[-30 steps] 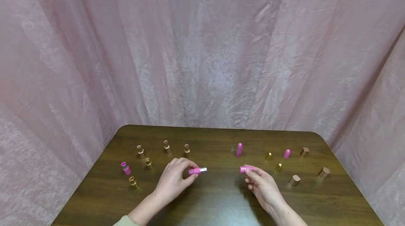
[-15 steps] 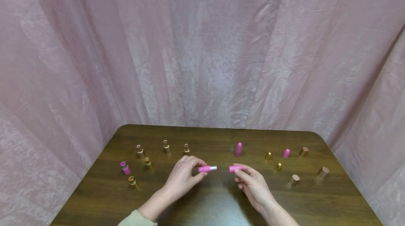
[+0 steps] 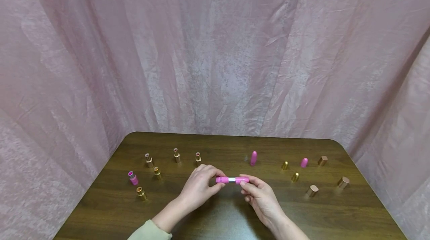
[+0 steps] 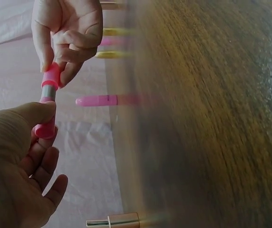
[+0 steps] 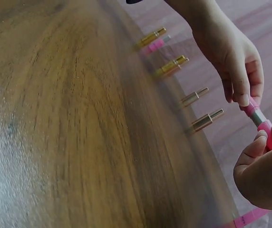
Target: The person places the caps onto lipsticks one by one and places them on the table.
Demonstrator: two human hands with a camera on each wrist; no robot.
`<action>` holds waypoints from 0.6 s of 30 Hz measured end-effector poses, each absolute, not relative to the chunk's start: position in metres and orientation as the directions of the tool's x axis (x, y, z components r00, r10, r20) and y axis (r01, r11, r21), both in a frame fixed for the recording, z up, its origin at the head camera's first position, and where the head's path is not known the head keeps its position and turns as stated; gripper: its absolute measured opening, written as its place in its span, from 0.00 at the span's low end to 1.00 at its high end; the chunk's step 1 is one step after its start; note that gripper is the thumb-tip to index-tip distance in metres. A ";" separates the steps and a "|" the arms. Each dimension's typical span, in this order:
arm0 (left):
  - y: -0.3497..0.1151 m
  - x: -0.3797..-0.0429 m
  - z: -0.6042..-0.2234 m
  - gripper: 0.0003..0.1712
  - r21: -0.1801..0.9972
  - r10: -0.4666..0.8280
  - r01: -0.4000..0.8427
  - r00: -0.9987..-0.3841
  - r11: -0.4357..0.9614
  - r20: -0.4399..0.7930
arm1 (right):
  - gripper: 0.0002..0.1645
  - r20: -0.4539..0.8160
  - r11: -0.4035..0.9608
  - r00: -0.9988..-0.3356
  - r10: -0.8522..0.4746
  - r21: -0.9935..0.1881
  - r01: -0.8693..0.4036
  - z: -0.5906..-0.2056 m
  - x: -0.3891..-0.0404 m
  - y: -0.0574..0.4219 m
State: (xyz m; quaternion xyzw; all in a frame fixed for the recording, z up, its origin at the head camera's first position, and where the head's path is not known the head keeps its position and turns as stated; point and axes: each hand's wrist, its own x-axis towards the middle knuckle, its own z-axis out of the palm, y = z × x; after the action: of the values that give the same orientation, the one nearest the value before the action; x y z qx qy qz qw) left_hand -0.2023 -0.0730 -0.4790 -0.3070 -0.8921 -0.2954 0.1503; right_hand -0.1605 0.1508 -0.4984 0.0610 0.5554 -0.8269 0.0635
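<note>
Above the middle of the table, my left hand pinches the pink base of a lipstick tube between thumb and fingers. Its silver collar points right. The pink lipstick cap is pinched by my right hand, its mouth at the collar's end, in line with the tube. A band of silver shows between the two pink parts. In the left wrist view the cap covers the collar's tip, while the left thumb presses the base. Fingers partly hide both parts.
A pink capped lipstick stands behind the hands. On the left stand uncapped tubes: a pink one, gold ones and rose-gold ones. On the right are loose caps: pink, gold and rose-gold.
Both hands have drawn together, the left moving right with the tube and the right moving left with the cap. The gap has closed, and the cap now meets the silver collar.
</note>
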 end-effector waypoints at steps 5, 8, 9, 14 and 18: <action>-0.070 -0.201 -0.477 0.10 0.434 0.468 0.634 -0.770 0.641 0.434 | 0.21 -0.174 -0.379 -0.984 -0.034 -0.909 0.174 -0.499 -0.159 0.148; -0.068 -0.201 -0.476 0.10 0.435 0.482 0.640 -0.766 0.634 0.425 | 0.22 -0.171 -0.383 -0.984 -0.040 -0.907 0.174 -0.500 -0.159 0.146; -0.067 -0.201 -0.476 0.10 0.434 0.486 0.644 -0.763 0.630 0.425 | 0.22 -0.169 -0.382 -0.985 -0.040 -0.908 0.172 -0.500 -0.159 0.145; -0.063 -0.201 -0.476 0.10 0.415 0.503 0.665 -0.744 0.620 0.441 | 0.21 -0.159 -0.381 -0.987 -0.029 -0.911 0.158 -0.502 -0.157 0.143; -0.061 -0.200 -0.475 0.10 0.403 0.509 0.670 -0.739 0.624 0.441 | 0.21 -0.163 -0.373 -0.986 -0.017 -0.914 0.158 -0.503 -0.157 0.142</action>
State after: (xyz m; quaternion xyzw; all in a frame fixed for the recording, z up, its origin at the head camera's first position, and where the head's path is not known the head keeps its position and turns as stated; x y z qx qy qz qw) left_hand -0.2002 -0.0611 -0.4745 -0.3315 -0.8895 -0.2798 0.1434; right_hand -0.1571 0.1418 -0.5026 0.0629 0.5575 -0.8261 0.0530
